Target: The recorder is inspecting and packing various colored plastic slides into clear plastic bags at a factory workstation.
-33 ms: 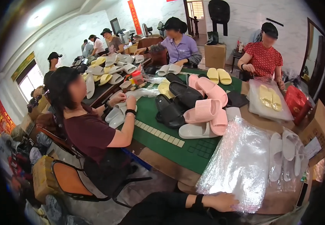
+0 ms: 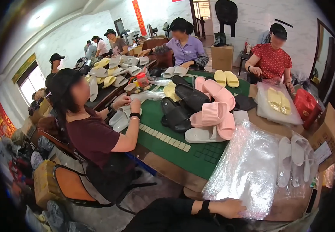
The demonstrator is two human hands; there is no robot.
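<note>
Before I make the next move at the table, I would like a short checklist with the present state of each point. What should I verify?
1. Left hand at the near end of the clear plastic bags: ok.
2. Only one bag gripped: cannot tell.
3. Right hand in view: not ok.
4. Bags free of glare: not ok, strong reflections.
5. White slippers to the right of the bags: ok.
6. Slipper pile sorted by colour: not ok, mixed.

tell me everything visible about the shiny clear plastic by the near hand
The shiny clear plastic looks like a pile of thin, crinkled bags, pinkish along the near edge, where the wearer's hand touches it. It lies roughly flat on the table, its far end beside pink slippers, bagged pale ones at its right.
</note>
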